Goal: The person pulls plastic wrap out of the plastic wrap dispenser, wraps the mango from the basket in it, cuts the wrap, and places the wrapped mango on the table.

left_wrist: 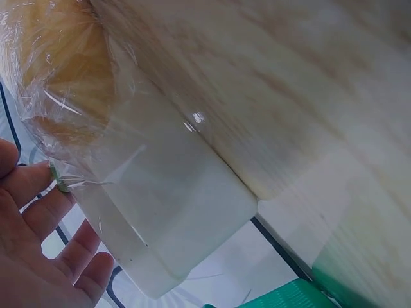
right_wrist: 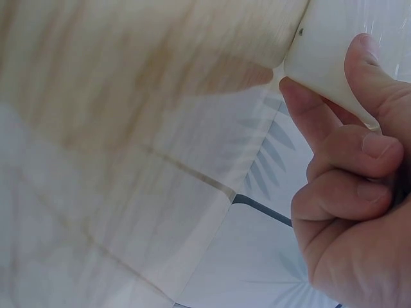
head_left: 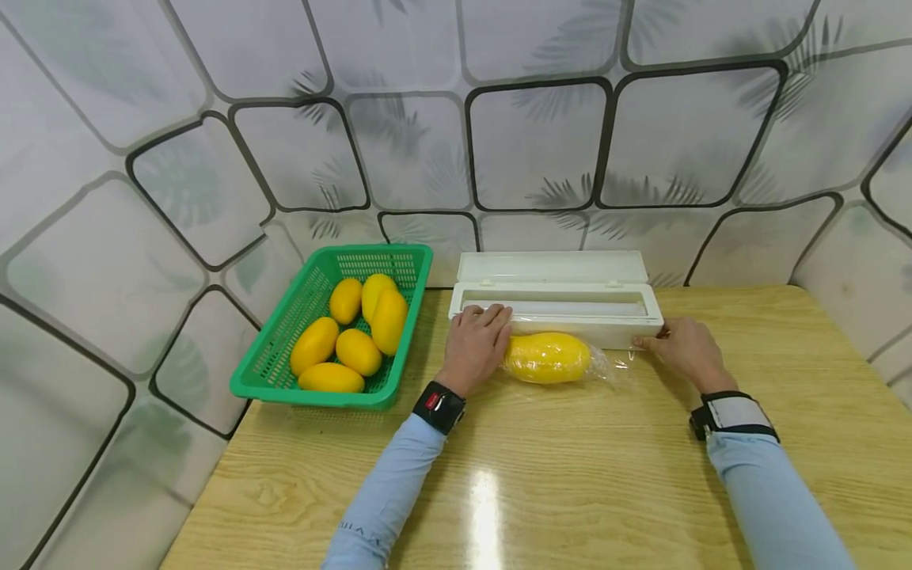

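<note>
A white cling film dispenser (head_left: 556,326) stands on the table with its lid raised and a roll of film inside. Clear film runs from it around a yellow mango (head_left: 547,358), which lies against its front. My left hand (head_left: 476,348) rests at the dispenser's front left edge. In the left wrist view its fairly straight fingers (left_wrist: 48,212) touch that edge beside a small green piece (left_wrist: 59,178). My right hand (head_left: 685,348) grips the dispenser's right front corner, with the thumb (right_wrist: 369,64) on the front face and the index finger at the end.
A green plastic basket (head_left: 245,381) holding several mangoes (head_left: 359,352) sits left of the dispenser. The patterned wall (head_left: 537,150) rises directly behind the dispenser and basket. Wooden tabletop (head_left: 570,475) extends toward me.
</note>
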A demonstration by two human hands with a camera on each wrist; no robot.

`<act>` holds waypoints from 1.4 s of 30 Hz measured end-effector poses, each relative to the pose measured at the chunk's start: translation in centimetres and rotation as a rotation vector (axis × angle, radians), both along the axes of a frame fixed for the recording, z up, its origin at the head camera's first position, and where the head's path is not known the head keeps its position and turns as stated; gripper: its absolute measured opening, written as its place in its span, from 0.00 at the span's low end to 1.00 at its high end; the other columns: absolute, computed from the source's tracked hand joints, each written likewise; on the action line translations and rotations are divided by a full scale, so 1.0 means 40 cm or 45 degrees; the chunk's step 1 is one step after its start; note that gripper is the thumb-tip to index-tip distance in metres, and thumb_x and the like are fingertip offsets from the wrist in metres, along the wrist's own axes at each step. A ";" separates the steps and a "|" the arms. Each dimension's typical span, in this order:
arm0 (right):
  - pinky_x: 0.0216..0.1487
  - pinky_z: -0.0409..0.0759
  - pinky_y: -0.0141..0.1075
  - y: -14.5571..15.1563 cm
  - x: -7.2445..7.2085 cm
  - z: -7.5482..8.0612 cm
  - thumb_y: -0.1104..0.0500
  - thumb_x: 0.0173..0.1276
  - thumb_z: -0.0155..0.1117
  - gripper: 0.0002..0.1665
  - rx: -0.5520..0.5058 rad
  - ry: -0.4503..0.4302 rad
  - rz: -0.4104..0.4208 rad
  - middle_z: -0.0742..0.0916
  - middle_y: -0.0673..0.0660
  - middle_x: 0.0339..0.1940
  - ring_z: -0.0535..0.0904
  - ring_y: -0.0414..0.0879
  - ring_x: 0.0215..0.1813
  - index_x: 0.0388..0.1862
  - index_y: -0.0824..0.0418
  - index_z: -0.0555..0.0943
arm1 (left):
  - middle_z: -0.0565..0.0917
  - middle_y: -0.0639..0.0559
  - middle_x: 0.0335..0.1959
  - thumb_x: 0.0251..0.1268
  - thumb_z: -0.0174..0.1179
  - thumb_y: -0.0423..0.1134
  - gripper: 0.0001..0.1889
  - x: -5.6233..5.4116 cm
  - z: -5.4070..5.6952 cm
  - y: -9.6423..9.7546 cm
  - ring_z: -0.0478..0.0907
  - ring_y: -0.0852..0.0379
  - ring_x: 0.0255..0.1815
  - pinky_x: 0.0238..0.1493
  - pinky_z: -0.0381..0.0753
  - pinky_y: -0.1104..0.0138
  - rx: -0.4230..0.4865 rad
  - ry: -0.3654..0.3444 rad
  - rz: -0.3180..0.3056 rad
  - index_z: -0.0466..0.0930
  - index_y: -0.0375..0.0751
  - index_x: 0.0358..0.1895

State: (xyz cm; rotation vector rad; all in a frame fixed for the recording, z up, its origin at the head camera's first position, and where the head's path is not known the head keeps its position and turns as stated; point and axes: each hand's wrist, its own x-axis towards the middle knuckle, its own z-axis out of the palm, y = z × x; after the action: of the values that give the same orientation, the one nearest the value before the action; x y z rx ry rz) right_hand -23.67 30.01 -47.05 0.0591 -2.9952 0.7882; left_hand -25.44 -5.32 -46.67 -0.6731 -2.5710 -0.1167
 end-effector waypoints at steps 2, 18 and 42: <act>0.27 0.74 0.44 0.000 -0.001 0.000 0.44 0.66 0.69 0.31 0.002 0.001 -0.001 0.86 0.72 0.38 0.82 0.61 0.35 0.40 0.74 0.82 | 0.80 0.56 0.62 0.80 0.44 0.49 0.20 0.001 0.000 -0.001 0.74 0.49 0.58 0.57 0.73 0.57 0.009 -0.005 -0.002 0.77 0.52 0.67; 0.27 0.74 0.45 0.002 -0.003 -0.001 0.43 0.66 0.69 0.31 0.004 -0.008 -0.004 0.86 0.71 0.37 0.82 0.61 0.35 0.38 0.74 0.82 | 0.80 0.56 0.63 0.80 0.44 0.49 0.21 -0.001 0.001 -0.008 0.74 0.50 0.59 0.58 0.74 0.57 0.008 -0.040 0.008 0.76 0.52 0.68; 0.25 0.74 0.44 -0.002 0.000 -0.001 0.44 0.65 0.70 0.26 0.002 0.029 0.000 0.86 0.67 0.29 0.81 0.58 0.31 0.29 0.69 0.81 | 0.80 0.56 0.62 0.80 0.44 0.48 0.20 0.001 0.002 -0.018 0.74 0.50 0.59 0.58 0.74 0.56 0.029 -0.023 0.008 0.77 0.52 0.67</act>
State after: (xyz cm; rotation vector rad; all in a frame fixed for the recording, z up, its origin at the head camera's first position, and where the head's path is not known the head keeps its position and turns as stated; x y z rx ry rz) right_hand -23.68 29.95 -47.09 0.0681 -2.9747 0.7797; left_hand -25.40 -6.05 -46.58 -0.6585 -2.5849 -0.1506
